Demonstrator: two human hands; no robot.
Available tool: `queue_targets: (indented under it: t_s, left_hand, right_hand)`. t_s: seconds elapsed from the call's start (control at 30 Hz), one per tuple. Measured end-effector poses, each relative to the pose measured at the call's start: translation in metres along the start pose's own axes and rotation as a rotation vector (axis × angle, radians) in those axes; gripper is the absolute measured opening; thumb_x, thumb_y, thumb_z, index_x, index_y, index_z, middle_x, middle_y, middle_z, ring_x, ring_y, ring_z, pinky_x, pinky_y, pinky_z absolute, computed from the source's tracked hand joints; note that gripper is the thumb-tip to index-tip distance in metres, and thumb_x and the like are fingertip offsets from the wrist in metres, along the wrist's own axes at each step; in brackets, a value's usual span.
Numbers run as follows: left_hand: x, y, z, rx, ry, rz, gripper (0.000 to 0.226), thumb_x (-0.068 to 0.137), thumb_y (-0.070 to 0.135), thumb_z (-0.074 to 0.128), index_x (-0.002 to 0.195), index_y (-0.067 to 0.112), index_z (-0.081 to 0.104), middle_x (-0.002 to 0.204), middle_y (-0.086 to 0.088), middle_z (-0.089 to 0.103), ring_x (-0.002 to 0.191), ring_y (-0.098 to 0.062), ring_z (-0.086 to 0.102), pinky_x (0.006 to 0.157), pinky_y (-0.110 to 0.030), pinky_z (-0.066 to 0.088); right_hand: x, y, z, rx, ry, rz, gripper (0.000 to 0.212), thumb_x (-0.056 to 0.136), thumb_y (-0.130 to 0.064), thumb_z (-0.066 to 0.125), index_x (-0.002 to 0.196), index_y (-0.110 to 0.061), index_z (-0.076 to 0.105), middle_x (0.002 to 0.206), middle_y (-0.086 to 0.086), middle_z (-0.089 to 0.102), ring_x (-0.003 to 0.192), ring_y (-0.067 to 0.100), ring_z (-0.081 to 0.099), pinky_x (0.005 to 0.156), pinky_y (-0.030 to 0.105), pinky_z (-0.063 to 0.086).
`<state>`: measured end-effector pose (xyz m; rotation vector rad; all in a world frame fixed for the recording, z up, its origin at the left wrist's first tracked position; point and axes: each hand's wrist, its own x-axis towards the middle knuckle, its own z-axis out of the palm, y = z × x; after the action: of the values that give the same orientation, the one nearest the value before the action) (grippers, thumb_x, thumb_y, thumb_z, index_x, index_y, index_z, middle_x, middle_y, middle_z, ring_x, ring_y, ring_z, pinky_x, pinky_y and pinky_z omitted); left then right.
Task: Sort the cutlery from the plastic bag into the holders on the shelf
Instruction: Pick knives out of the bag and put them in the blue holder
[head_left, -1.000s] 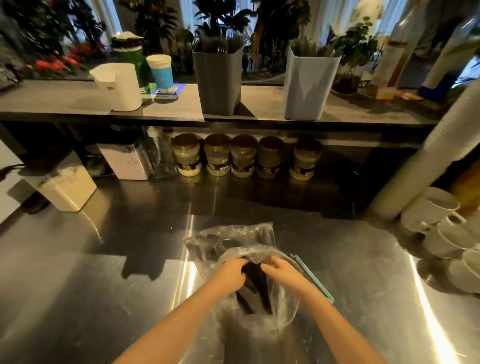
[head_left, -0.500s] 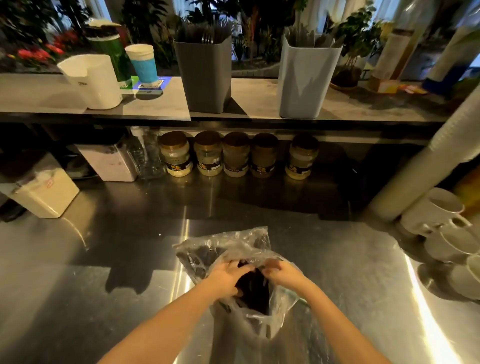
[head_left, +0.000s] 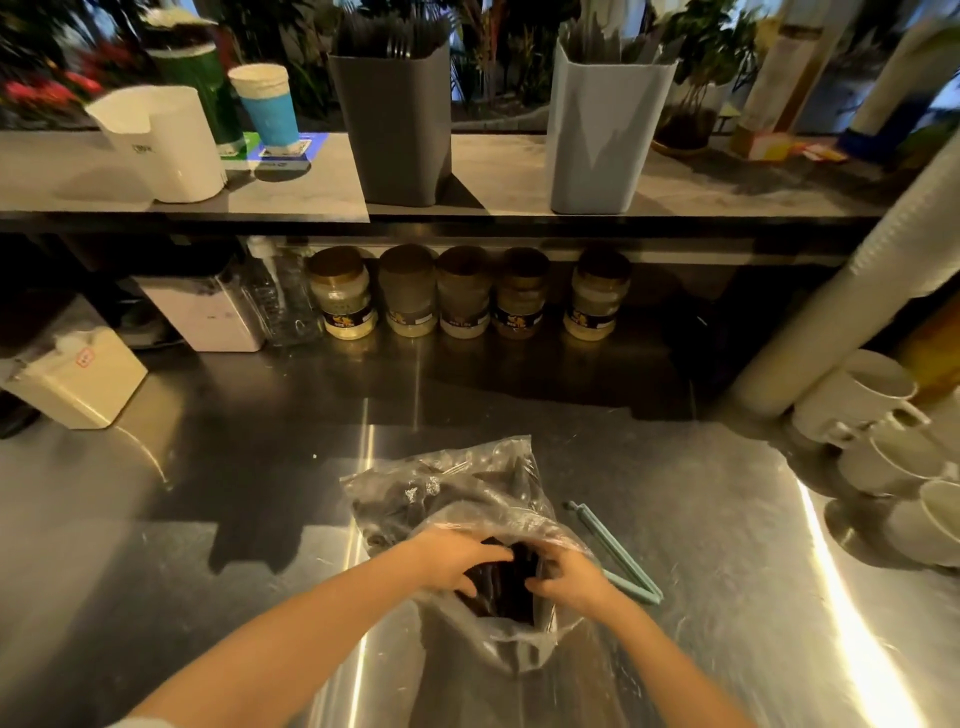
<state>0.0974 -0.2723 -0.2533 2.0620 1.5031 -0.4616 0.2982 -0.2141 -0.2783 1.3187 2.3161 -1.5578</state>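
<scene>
1. Gripping the mouth of a crumpled clear plastic bag (head_left: 470, 496), both hands sit low in the centre of the frame, the bare forearms coming in from the bottom edge.
2. Left hand (head_left: 457, 564): the fingers curl over the left side of the opening and the thumb hooks below, pinching the plastic there.
3. Right hand (head_left: 569, 577): the fingers bend inward over the right side of the opening and hold the film. Whether either hand also grasps a utensil cannot be told.
4. Black plastic cutlery (head_left: 501, 590) fills the bag, dark between the two hands and showing through the film further up.
5. The bag lies on a shiny steel surface (head_left: 208, 571). A long teal sealing clip (head_left: 618, 556) lies just right of it, near the right hand.
6. Across the top of the frame runs a grey shelf (head_left: 509, 171). A dark grey square holder (head_left: 395, 124) and a pale grey square holder (head_left: 602, 135) stand on it, well apart, each with dark cutlery upright inside.
7. Left on the shelf stand a white heart-shaped container (head_left: 166, 140) and a blue-sleeved paper cup (head_left: 270, 106).
8. Under the shelf is a row of lidded jars (head_left: 462, 296). At the right edge are white mugs (head_left: 872, 395) and a leaning stack of white cups (head_left: 857, 291).
</scene>
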Motion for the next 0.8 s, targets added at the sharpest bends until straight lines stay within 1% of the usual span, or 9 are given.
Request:
queue_targets:
  t_s: [0.1, 0.2, 0.27, 0.37, 0.43, 0.5, 0.6, 0.7, 0.8]
  left_hand:
    - [-0.001, -0.003, -0.007, 0.039, -0.024, 0.049, 0.082, 0.088, 0.023, 0.062, 0.148, 0.043, 0.010, 0.146, -0.004, 0.038, 0.123, -0.026, 0.046, 0.095, -0.037, 0.042]
    - [0.003, -0.001, -0.010, 0.149, -0.059, 0.086, 0.090, 0.087, 0.021, 0.066, 0.149, 0.041, 0.004, 0.157, 0.002, 0.015, 0.139, -0.024, 0.027, 0.106, -0.036, 0.035]
    - [0.005, 0.001, -0.008, 0.153, -0.069, 0.100, 0.088, 0.087, 0.015, 0.064, 0.150, 0.039, 0.007, 0.158, 0.002, 0.012, 0.142, -0.025, 0.022, 0.110, -0.036, 0.031]
    - [0.006, 0.003, -0.004, 0.082, -0.061, 0.173, 0.065, 0.091, 0.017, 0.058, 0.146, 0.035, 0.029, 0.152, 0.000, 0.030, 0.129, -0.025, 0.043, 0.099, -0.031, 0.040]
    - [0.003, 0.005, -0.004, 0.139, -0.058, 0.224, 0.048, 0.094, 0.020, 0.054, 0.140, 0.026, 0.040, 0.140, -0.004, 0.045, 0.117, -0.026, 0.052, 0.091, -0.033, 0.042]
    - [0.001, 0.005, -0.005, 0.218, -0.119, 0.183, 0.038, 0.094, 0.020, 0.054, 0.130, 0.015, 0.044, 0.134, -0.009, 0.048, 0.113, -0.029, 0.050, 0.091, -0.040, 0.043]
    - [-0.003, 0.003, -0.001, 0.246, -0.076, 0.139, 0.035, 0.095, 0.024, 0.052, 0.125, 0.007, 0.045, 0.129, -0.014, 0.048, 0.110, -0.033, 0.050, 0.085, -0.041, 0.043]
    - [-0.009, 0.006, 0.007, 0.163, -0.008, 0.138, 0.030, 0.096, 0.016, 0.050, 0.124, 0.007, 0.043, 0.118, -0.015, 0.054, 0.101, -0.033, 0.054, 0.077, -0.041, 0.043]
    - [-0.012, 0.012, 0.011, 0.084, 0.013, 0.087, 0.025, 0.094, 0.010, 0.048, 0.119, 0.008, 0.045, 0.113, -0.012, 0.057, 0.096, -0.027, 0.053, 0.070, -0.034, 0.037]
  right_hand:
    - [0.000, 0.003, -0.003, 0.075, 0.003, 0.020, 0.052, 0.085, 0.000, 0.062, 0.131, -0.019, 0.048, 0.117, -0.009, 0.054, 0.115, 0.006, 0.051, 0.079, -0.001, 0.039]
    - [-0.001, 0.001, -0.004, 0.105, 0.001, 0.014, 0.053, 0.086, 0.001, 0.061, 0.134, -0.015, 0.047, 0.119, -0.006, 0.053, 0.112, 0.004, 0.049, 0.078, -0.001, 0.040]
    - [-0.002, 0.003, -0.002, 0.096, 0.008, 0.002, 0.053, 0.085, 0.001, 0.061, 0.134, -0.015, 0.048, 0.121, -0.006, 0.054, 0.116, 0.007, 0.050, 0.081, 0.001, 0.040]
    - [-0.005, 0.007, -0.001, 0.084, 0.012, 0.006, 0.050, 0.085, -0.001, 0.061, 0.131, -0.017, 0.052, 0.120, -0.008, 0.057, 0.113, 0.006, 0.053, 0.082, 0.003, 0.041]
    - [-0.007, 0.009, 0.000, 0.069, 0.022, 0.017, 0.050, 0.085, -0.003, 0.061, 0.131, -0.018, 0.052, 0.119, -0.008, 0.057, 0.110, 0.004, 0.052, 0.080, 0.002, 0.040]
    - [-0.007, 0.010, 0.001, 0.062, 0.023, 0.031, 0.050, 0.085, -0.005, 0.063, 0.131, -0.020, 0.052, 0.117, -0.008, 0.057, 0.111, 0.005, 0.053, 0.085, 0.006, 0.041]
    - [-0.007, 0.010, 0.002, 0.056, 0.024, 0.059, 0.047, 0.084, -0.009, 0.066, 0.128, -0.019, 0.055, 0.113, -0.009, 0.058, 0.114, 0.011, 0.056, 0.095, 0.020, 0.045]
    - [-0.007, 0.007, 0.002, 0.059, 0.030, 0.057, 0.047, 0.083, -0.011, 0.068, 0.128, -0.018, 0.055, 0.113, -0.010, 0.057, 0.110, 0.006, 0.053, 0.094, 0.018, 0.043]
    - [-0.008, 0.005, 0.002, 0.046, 0.018, 0.050, 0.046, 0.084, -0.015, 0.068, 0.128, -0.020, 0.055, 0.114, -0.012, 0.055, 0.109, 0.005, 0.051, 0.093, 0.017, 0.042]
